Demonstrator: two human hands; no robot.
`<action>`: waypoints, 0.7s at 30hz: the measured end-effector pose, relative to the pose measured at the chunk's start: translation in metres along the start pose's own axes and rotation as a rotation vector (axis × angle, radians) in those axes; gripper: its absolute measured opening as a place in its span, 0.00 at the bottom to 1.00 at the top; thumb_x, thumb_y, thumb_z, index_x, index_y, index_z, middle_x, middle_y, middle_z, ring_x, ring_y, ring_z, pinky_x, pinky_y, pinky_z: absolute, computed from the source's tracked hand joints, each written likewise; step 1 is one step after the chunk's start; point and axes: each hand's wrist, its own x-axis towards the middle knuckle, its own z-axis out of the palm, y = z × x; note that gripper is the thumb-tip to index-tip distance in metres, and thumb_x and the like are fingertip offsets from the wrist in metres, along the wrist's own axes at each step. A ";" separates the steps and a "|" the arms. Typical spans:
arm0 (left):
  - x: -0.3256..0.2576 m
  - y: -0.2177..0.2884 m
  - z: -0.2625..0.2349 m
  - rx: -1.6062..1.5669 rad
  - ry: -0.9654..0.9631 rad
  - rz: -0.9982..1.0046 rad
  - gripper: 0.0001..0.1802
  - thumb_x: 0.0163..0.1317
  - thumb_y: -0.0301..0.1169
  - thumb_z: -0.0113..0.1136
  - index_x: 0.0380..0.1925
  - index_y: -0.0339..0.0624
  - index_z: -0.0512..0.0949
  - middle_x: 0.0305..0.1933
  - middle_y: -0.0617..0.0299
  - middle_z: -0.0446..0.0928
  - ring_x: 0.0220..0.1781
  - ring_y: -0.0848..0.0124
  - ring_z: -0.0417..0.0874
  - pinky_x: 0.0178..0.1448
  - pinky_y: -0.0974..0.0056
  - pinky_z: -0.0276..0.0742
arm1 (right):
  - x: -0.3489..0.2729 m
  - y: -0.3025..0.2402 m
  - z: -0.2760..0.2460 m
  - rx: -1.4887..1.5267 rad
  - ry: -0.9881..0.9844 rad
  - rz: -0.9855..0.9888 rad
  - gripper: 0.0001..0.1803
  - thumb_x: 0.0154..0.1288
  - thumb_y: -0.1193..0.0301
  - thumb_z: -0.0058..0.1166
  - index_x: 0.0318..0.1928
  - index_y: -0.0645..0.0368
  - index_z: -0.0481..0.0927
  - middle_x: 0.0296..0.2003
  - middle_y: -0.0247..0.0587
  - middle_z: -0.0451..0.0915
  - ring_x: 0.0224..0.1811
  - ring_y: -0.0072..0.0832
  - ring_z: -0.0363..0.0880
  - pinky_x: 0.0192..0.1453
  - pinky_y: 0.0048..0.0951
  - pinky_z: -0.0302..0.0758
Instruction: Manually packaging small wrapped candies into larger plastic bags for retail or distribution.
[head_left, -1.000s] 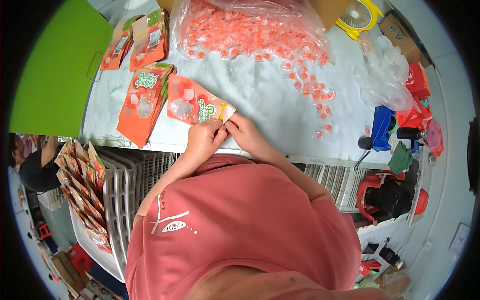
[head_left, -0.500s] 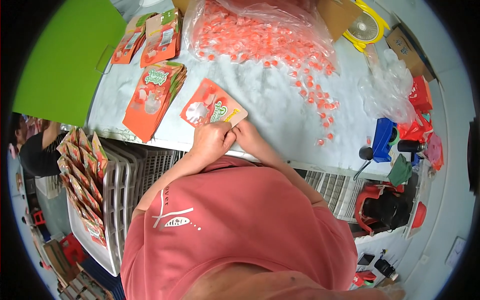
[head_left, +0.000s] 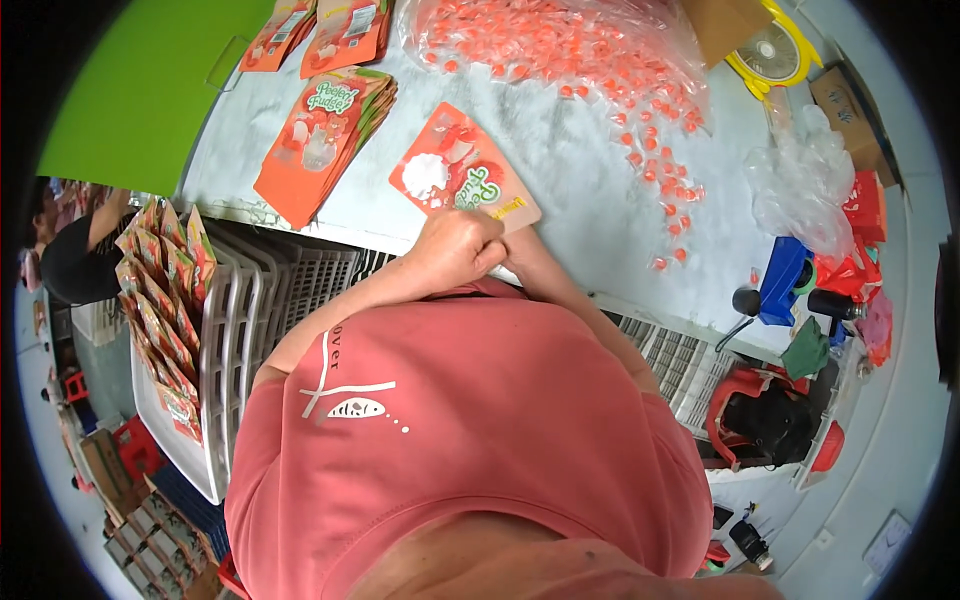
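The work surface is a pale-covered table (head_left: 570,165), bounded on the left by a green panel (head_left: 140,90). At the far right stand a yellow fan (head_left: 775,50) and a brown carton (head_left: 848,115); nearer along that side lie crumpled clear plastic bags (head_left: 805,180), a blue holder (head_left: 785,280) and a green cloth (head_left: 805,350). A co-worker's dark sleeve (head_left: 85,260) is visible beyond the table's left end. A pouch stack (head_left: 310,140) lies left of the held pouch (head_left: 465,160), well clear of both hands; two further stacks (head_left: 340,35) lie behind it. The held pouch is positioned above the table's near edge, tilted, with its yellow-lettered end toward the person's right. Left hand (head_left: 455,248): fingers curled closed, gripping the near edge of the held pouch and covering part of it. Right hand (head_left: 525,258): at the near right corner of the held pouch; its fingers are hidden behind the pouch and the left hand, so its closure cannot be determined. Whether the held pouch contains anything cannot be determined. A large clear bag (head_left: 655,30) at the rear contains wrapped red candies (head_left: 560,40); loose candies (head_left: 670,180) trail from it toward the near edge. At lower left, a white slotted crate (head_left: 225,330) contains upright printed pouches (head_left: 165,310).
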 end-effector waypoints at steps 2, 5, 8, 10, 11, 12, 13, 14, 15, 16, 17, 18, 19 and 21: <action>-0.001 0.007 0.001 -0.074 -0.014 0.104 0.06 0.50 0.22 0.58 0.17 0.39 0.72 0.18 0.53 0.75 0.21 0.53 0.78 0.26 0.55 0.72 | -0.009 -0.011 0.013 0.159 -0.002 0.120 0.08 0.72 0.67 0.47 0.41 0.57 0.76 0.34 0.46 0.80 0.33 0.34 0.79 0.35 0.37 0.76; -0.002 0.009 -0.001 -0.145 -0.034 0.019 0.09 0.54 0.27 0.58 0.17 0.38 0.73 0.20 0.51 0.76 0.24 0.51 0.80 0.27 0.51 0.73 | -0.003 -0.062 0.030 -0.059 0.107 0.405 0.09 0.71 0.68 0.48 0.45 0.58 0.76 0.38 0.44 0.80 0.39 0.34 0.79 0.41 0.37 0.76; -0.001 0.005 -0.004 -0.186 0.119 0.099 0.09 0.58 0.31 0.63 0.23 0.39 0.78 0.24 0.56 0.77 0.26 0.55 0.80 0.29 0.55 0.74 | -0.006 -0.113 0.047 -0.286 0.218 0.683 0.11 0.71 0.69 0.50 0.50 0.60 0.76 0.43 0.43 0.79 0.45 0.34 0.79 0.47 0.37 0.76; -0.002 0.001 -0.014 -0.050 0.167 0.121 0.12 0.58 0.38 0.67 0.38 0.43 0.83 0.40 0.58 0.80 0.43 0.58 0.82 0.45 0.57 0.78 | -0.012 -0.138 0.073 -0.427 0.304 0.868 0.14 0.71 0.70 0.51 0.53 0.61 0.75 0.45 0.43 0.79 0.49 0.34 0.79 0.51 0.37 0.76; 0.005 0.002 -0.020 -0.058 0.156 0.128 0.12 0.58 0.38 0.67 0.38 0.43 0.83 0.40 0.58 0.80 0.43 0.58 0.82 0.45 0.57 0.78 | -0.018 -0.111 0.049 -0.417 0.316 0.870 0.14 0.71 0.70 0.51 0.53 0.61 0.75 0.45 0.43 0.79 0.49 0.34 0.79 0.51 0.37 0.76; 0.014 0.003 -0.028 0.029 0.171 0.208 0.16 0.58 0.39 0.68 0.43 0.44 0.82 0.46 0.57 0.79 0.50 0.57 0.80 0.54 0.53 0.75 | -0.027 -0.064 0.009 -0.348 0.083 0.447 0.16 0.69 0.70 0.54 0.55 0.59 0.75 0.48 0.41 0.77 0.51 0.32 0.77 0.53 0.37 0.75; 0.022 0.003 -0.027 0.108 0.177 0.306 0.20 0.58 0.40 0.68 0.49 0.44 0.81 0.52 0.55 0.79 0.57 0.55 0.78 0.63 0.50 0.72 | -0.035 -0.036 -0.018 -0.268 -0.124 0.013 0.18 0.67 0.70 0.58 0.56 0.58 0.74 0.51 0.39 0.76 0.53 0.31 0.75 0.55 0.37 0.75; 0.018 -0.003 -0.025 0.096 0.029 0.263 0.28 0.57 0.43 0.69 0.56 0.45 0.78 0.59 0.54 0.76 0.65 0.54 0.73 0.73 0.44 0.59 | -0.035 -0.079 0.002 -0.497 -0.175 0.191 0.22 0.66 0.72 0.61 0.59 0.56 0.73 0.52 0.39 0.76 0.53 0.29 0.76 0.56 0.37 0.75; 0.013 -0.007 -0.026 0.079 0.016 0.281 0.28 0.57 0.43 0.69 0.56 0.45 0.78 0.59 0.54 0.76 0.65 0.54 0.73 0.73 0.44 0.59 | -0.030 -0.067 0.000 -0.495 -0.147 0.192 0.22 0.66 0.72 0.61 0.59 0.56 0.73 0.52 0.39 0.76 0.53 0.29 0.76 0.56 0.37 0.75; 0.015 -0.004 -0.026 0.120 -0.022 0.264 0.29 0.56 0.44 0.69 0.56 0.44 0.78 0.58 0.54 0.76 0.63 0.54 0.74 0.71 0.45 0.63 | -0.025 -0.050 -0.007 -0.483 -0.271 -0.109 0.21 0.65 0.69 0.61 0.58 0.55 0.74 0.52 0.40 0.77 0.53 0.30 0.76 0.55 0.38 0.76; 0.015 -0.004 -0.025 0.161 -0.060 0.248 0.30 0.55 0.45 0.70 0.55 0.44 0.78 0.57 0.55 0.77 0.61 0.54 0.75 0.68 0.47 0.67 | -0.019 -0.039 -0.012 -0.482 -0.392 -0.410 0.21 0.65 0.67 0.62 0.57 0.55 0.75 0.51 0.41 0.78 0.53 0.32 0.77 0.54 0.38 0.76; 0.013 -0.006 -0.025 0.135 -0.086 0.292 0.30 0.55 0.45 0.70 0.55 0.44 0.78 0.57 0.55 0.77 0.61 0.54 0.75 0.68 0.47 0.67 | -0.016 -0.043 -0.011 -0.587 -0.469 -0.383 0.21 0.63 0.64 0.63 0.55 0.55 0.76 0.50 0.42 0.79 0.52 0.34 0.78 0.54 0.38 0.76; 0.009 -0.008 -0.026 0.112 -0.121 0.230 0.30 0.54 0.45 0.70 0.55 0.43 0.78 0.56 0.55 0.78 0.58 0.53 0.76 0.64 0.48 0.70 | -0.013 -0.047 -0.008 -0.688 -0.550 -0.350 0.21 0.62 0.62 0.64 0.53 0.54 0.77 0.49 0.43 0.80 0.50 0.37 0.79 0.54 0.38 0.76; 0.007 -0.009 -0.021 0.080 -0.183 0.208 0.30 0.54 0.45 0.70 0.54 0.43 0.78 0.54 0.55 0.78 0.56 0.53 0.78 0.61 0.50 0.73 | -0.003 -0.011 -0.015 -0.755 -0.499 -0.457 0.21 0.57 0.58 0.65 0.47 0.53 0.79 0.45 0.43 0.81 0.47 0.40 0.79 0.50 0.40 0.75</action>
